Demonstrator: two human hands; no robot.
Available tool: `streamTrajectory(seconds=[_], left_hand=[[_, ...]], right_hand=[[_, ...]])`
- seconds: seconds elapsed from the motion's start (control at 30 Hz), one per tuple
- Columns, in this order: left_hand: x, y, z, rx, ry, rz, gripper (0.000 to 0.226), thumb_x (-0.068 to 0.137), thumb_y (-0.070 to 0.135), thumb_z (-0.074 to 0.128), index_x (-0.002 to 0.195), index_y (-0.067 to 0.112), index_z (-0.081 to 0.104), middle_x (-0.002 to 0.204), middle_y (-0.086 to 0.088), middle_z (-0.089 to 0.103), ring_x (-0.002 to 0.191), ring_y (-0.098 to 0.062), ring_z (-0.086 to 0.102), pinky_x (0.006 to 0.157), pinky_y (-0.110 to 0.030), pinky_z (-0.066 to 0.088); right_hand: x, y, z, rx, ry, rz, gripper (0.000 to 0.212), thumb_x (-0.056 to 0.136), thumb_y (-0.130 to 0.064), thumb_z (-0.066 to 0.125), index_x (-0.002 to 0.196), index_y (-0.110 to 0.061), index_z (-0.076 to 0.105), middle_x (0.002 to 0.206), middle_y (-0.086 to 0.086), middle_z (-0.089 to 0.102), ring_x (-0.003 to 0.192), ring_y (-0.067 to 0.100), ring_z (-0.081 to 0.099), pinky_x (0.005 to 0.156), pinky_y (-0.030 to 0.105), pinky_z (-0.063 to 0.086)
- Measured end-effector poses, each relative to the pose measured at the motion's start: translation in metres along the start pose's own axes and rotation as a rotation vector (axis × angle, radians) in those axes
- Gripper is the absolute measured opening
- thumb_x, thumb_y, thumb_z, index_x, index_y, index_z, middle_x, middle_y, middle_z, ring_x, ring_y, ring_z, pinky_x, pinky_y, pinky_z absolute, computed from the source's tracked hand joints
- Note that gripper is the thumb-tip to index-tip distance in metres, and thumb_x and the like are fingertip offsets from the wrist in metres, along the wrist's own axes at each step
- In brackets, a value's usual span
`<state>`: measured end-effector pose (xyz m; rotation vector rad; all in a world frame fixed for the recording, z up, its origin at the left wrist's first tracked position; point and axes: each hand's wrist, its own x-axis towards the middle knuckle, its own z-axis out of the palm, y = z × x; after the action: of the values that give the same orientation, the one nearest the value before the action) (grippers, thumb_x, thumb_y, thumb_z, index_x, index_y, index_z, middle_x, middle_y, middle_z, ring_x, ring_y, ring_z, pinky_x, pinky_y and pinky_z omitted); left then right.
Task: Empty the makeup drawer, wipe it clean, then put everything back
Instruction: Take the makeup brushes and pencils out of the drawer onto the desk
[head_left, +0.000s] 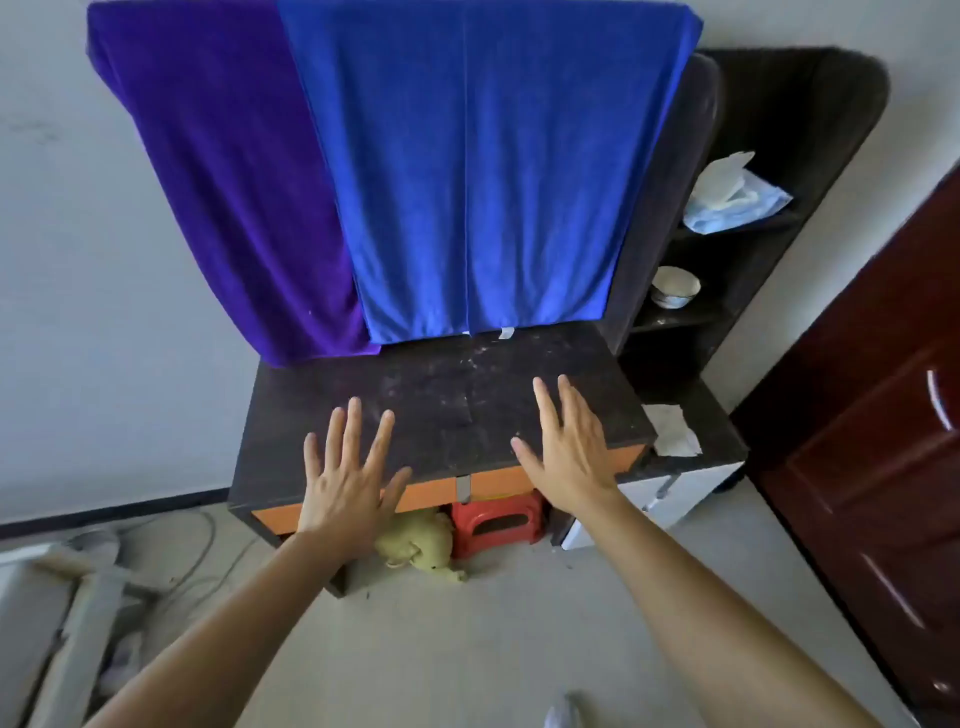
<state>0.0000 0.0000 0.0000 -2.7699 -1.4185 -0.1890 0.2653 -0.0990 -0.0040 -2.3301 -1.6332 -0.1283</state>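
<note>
Orange drawer front sits shut, so my spread, empty left hand and right hand should drop to its metal centre pull and draw squarely.

A lived-in room of a home, likely a bedroom. A dark dressing table's dusty tabletop stands against a plain white wall, its far upright part draped with a blue towel and a purple one. Beneath sit a red plastic stool and a yellow plush toy; a dark wooden door stands right.
</note>
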Motion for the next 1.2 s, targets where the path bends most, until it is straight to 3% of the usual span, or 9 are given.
streamTrajectory(seconds=[0.03, 0.27, 0.43, 0.53, 0.63, 0.7, 0.83, 1.0, 1.2], left_hand=[[0.007, 0.006, 0.011, 0.013, -0.074, -0.034, 0.073, 0.093, 0.061, 0.022, 0.155, 0.021, 0.021, 0.161, -0.018, 0.011, 0.147, -0.038, 0.015, 0.111, -0.064, 0.024], [0.039, 0.039, 0.091, 0.038, -0.154, -0.105, 0.071, 0.096, 0.059, 0.022, 0.155, 0.02, 0.017, 0.162, -0.019, 0.005, 0.148, -0.04, 0.009, 0.113, -0.064, 0.021], [0.038, 0.047, 0.156, -0.014, -0.182, -0.122, 0.069, 0.098, 0.054, 0.023, 0.155, 0.016, 0.016, 0.162, -0.02, 0.002, 0.149, -0.04, 0.004, 0.115, -0.063, 0.015], [0.029, 0.042, 0.2, -0.021, -0.189, -0.131, 0.067, 0.1, 0.051, 0.029, 0.155, 0.016, 0.015, 0.162, -0.019, -0.001, 0.149, -0.038, 0.0, 0.116, -0.063, 0.012], [0.019, 0.036, 0.233, -0.019, -0.21, -0.135, 0.067, 0.101, 0.048, 0.035, 0.155, 0.016, 0.012, 0.163, -0.017, -0.004, 0.15, -0.036, -0.003, 0.115, -0.064, 0.012], [0.014, 0.032, 0.248, -0.011, -0.208, -0.132, 0.068, 0.1, 0.047, 0.038, 0.155, 0.015, 0.014, 0.162, -0.017, -0.005, 0.15, -0.037, -0.004, 0.116, -0.063, 0.012], [0.014, 0.025, 0.262, 0.018, -0.132, -0.121, 0.07, 0.099, 0.044, 0.041, 0.155, 0.014, 0.013, 0.162, -0.017, 0.002, 0.149, -0.039, 0.001, 0.118, -0.06, 0.008], [0.011, 0.023, 0.27, 0.029, -0.098, -0.13, 0.07, 0.1, 0.046, 0.035, 0.156, 0.014, 0.006, 0.163, -0.015, 0.005, 0.15, -0.037, 0.003, 0.117, -0.061, 0.008], [0.011, 0.019, 0.275, 0.035, -0.098, -0.119, 0.07, 0.099, 0.045, 0.038, 0.156, 0.016, 0.01, 0.162, -0.018, 0.007, 0.149, -0.039, 0.005, 0.117, -0.061, 0.009]], right_hand=[[0.008, 0.009, 0.009, 0.045, -0.054, 0.006, 0.083, 0.093, -0.053, 0.05, 0.157, -0.019, 0.009, 0.16, 0.021, 0.018, 0.145, 0.036, 0.025, 0.11, 0.047, 0.036], [0.036, 0.056, 0.09, 0.24, -0.205, 0.016, 0.078, 0.093, -0.046, 0.055, 0.155, -0.015, 0.018, 0.143, 0.013, 0.046, 0.129, 0.03, 0.046, 0.097, 0.041, 0.047], [0.007, 0.054, 0.158, 0.676, -0.376, 0.291, 0.059, 0.092, -0.041, 0.061, 0.145, -0.027, 0.039, 0.122, -0.006, 0.06, 0.109, 0.008, 0.059, 0.09, 0.029, 0.049], [-0.016, 0.049, 0.207, 0.801, -0.437, 0.448, 0.043, 0.095, -0.035, 0.061, 0.134, -0.021, 0.054, 0.111, -0.007, 0.063, 0.1, 0.008, 0.062, 0.091, 0.03, 0.05], [-0.032, 0.039, 0.249, 0.887, -0.472, 0.598, 0.036, 0.097, -0.032, 0.059, 0.129, -0.015, 0.06, 0.11, -0.007, 0.063, 0.103, 0.01, 0.062, 0.09, 0.021, 0.047], [-0.037, 0.029, 0.277, 0.926, -0.5, 0.668, 0.036, 0.097, -0.034, 0.059, 0.128, -0.015, 0.06, 0.112, -0.007, 0.063, 0.105, 0.009, 0.06, 0.088, 0.015, 0.046], [-0.031, 0.009, 0.325, 1.043, -0.538, 0.796, 0.043, 0.094, -0.043, 0.058, 0.13, -0.018, 0.059, 0.124, -0.002, 0.064, 0.11, 0.015, 0.064, 0.098, 0.044, 0.052], [-0.004, -0.021, 0.346, 1.2, -0.624, 0.972, 0.046, 0.101, -0.045, 0.045, 0.138, -0.017, 0.05, 0.114, -0.009, 0.06, 0.096, 0.007, 0.065, 0.093, 0.037, 0.056], [-0.007, -0.039, 0.352, 1.256, -0.602, 1.004, 0.046, 0.104, -0.044, 0.036, 0.145, -0.023, 0.038, 0.117, -0.005, 0.055, 0.092, 0.006, 0.063, 0.09, 0.033, 0.054]])
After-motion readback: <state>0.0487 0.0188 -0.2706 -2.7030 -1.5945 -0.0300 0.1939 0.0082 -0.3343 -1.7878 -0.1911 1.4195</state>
